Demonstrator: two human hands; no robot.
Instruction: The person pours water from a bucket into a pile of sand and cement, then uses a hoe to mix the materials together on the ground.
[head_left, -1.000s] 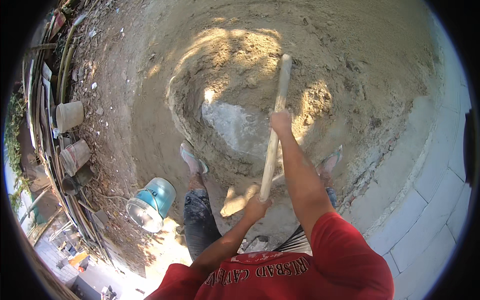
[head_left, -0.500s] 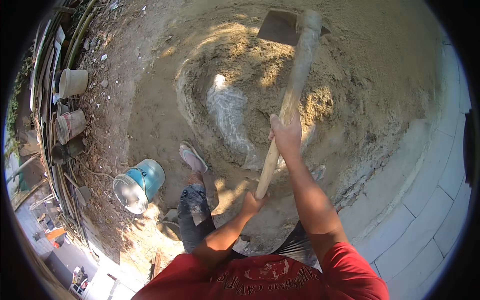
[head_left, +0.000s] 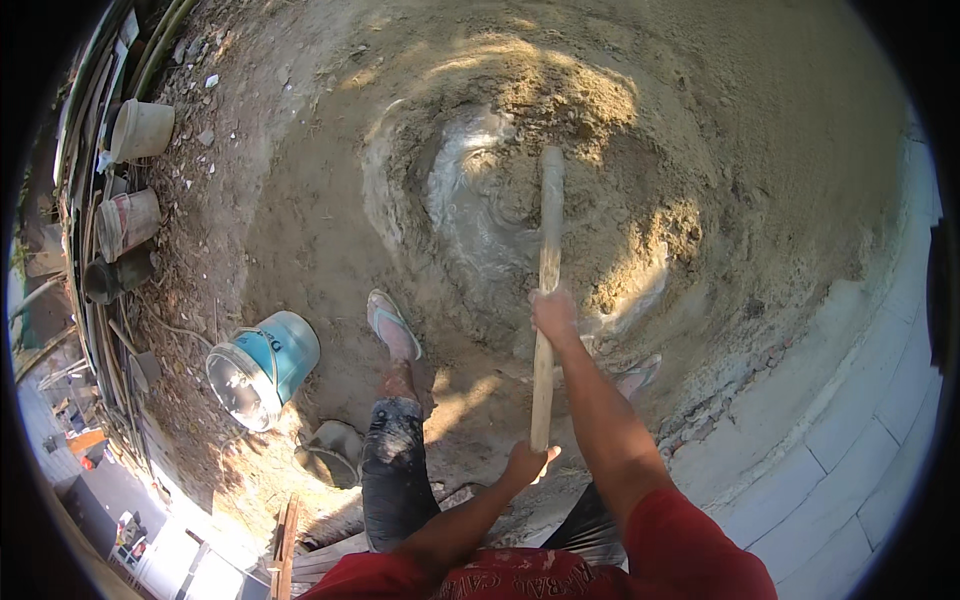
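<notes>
Right hand (head_left: 555, 314) and left hand (head_left: 524, 464) clasped the handle (head_left: 543, 390) (right nearer the puddle (head_left: 468, 228)), which ran forward along the puddle's right side.

A strip of bare ground (head_left: 310, 220) lay open on the left, passing between the blue bucket (head_left: 287, 350) and the left foot (head_left: 393, 325) and running far beside the sand ring (head_left: 685, 225). The wooden hoe handle (head_left: 551, 225) stood across any sideways pass over the middle, with the right hand (head_left: 555, 315) and left hand (head_left: 528, 463) on it. The right foot (head_left: 638, 378) obstructed the near right, and pale blockwork (head_left: 850, 440) bounded that side.
</notes>
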